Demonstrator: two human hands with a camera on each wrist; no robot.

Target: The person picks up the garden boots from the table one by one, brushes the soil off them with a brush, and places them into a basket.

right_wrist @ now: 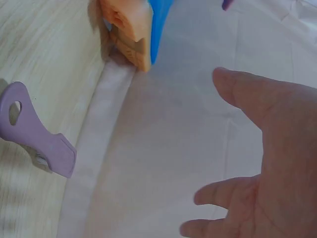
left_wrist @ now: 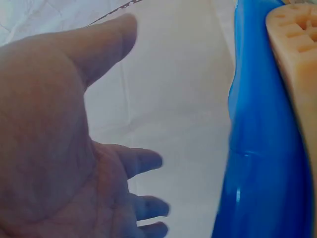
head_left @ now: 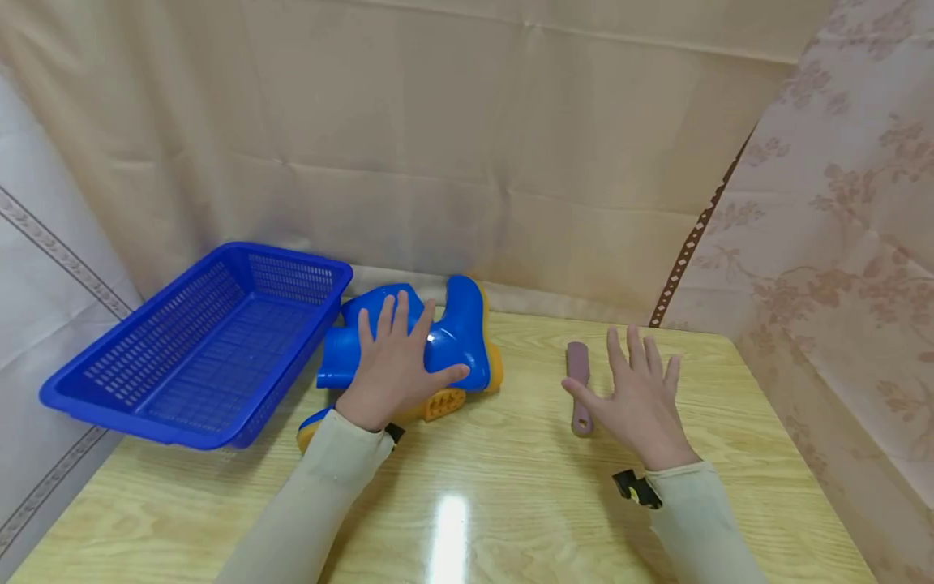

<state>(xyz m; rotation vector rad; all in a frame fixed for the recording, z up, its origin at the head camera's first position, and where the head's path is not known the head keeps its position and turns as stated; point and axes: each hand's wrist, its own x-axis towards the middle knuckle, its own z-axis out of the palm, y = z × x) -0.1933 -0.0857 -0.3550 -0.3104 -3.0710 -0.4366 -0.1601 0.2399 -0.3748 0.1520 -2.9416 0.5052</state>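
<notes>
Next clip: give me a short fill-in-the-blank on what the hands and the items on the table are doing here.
1. The left hand rests with spread fingers on a blue rubber ____ with a yellow sole.
2. The right hand hovers open beside a mauve ____ lying on the wooden table.
3. The blue basket left of the left hand holds ____.
4. The hand closer to the basket is the ____ one.

Missing words: boot; brush; nothing; left

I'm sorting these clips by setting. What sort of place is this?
Probably a staged indoor recording corner, not a lived-in room: a glossy wooden table walled in by hung cloth sheets, with only a blue basket, blue boots and a mauve brush.
</notes>
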